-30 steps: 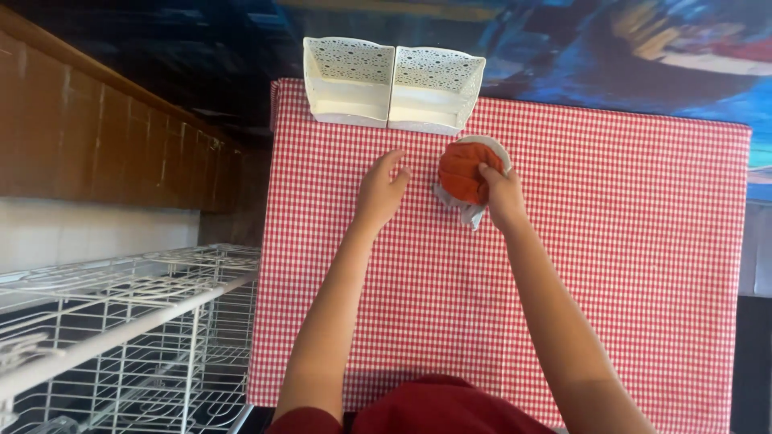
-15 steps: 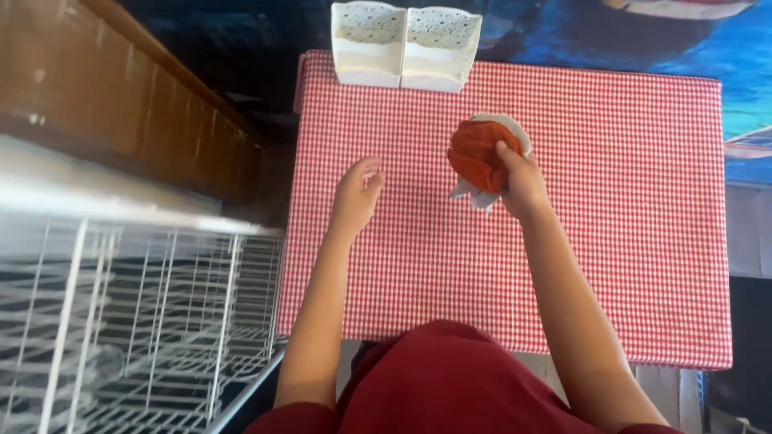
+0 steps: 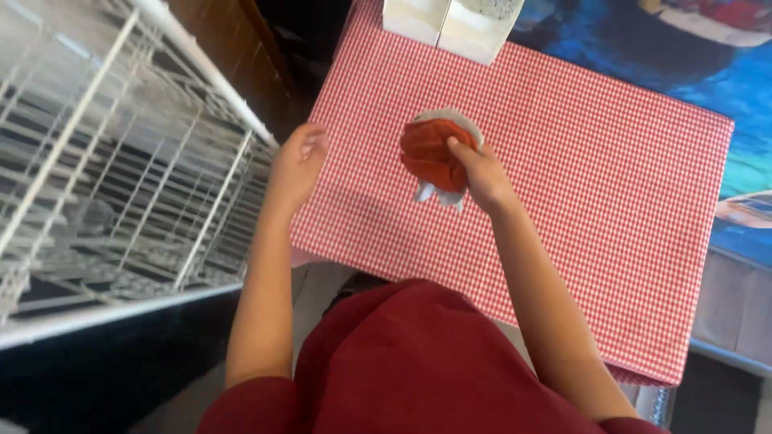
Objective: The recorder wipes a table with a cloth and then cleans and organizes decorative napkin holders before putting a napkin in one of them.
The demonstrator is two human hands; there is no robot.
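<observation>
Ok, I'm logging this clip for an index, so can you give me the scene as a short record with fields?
Setting: table with a red-and-white checked cloth, seen from above
Right hand: grips an orange-red cloth bunched around a pale object, above the table
Left hand: open, empty, at the table's left edge
Back of table: white box-like containers, partly cut off
Left of table: white wire rack
Clothing: dark red top
</observation>
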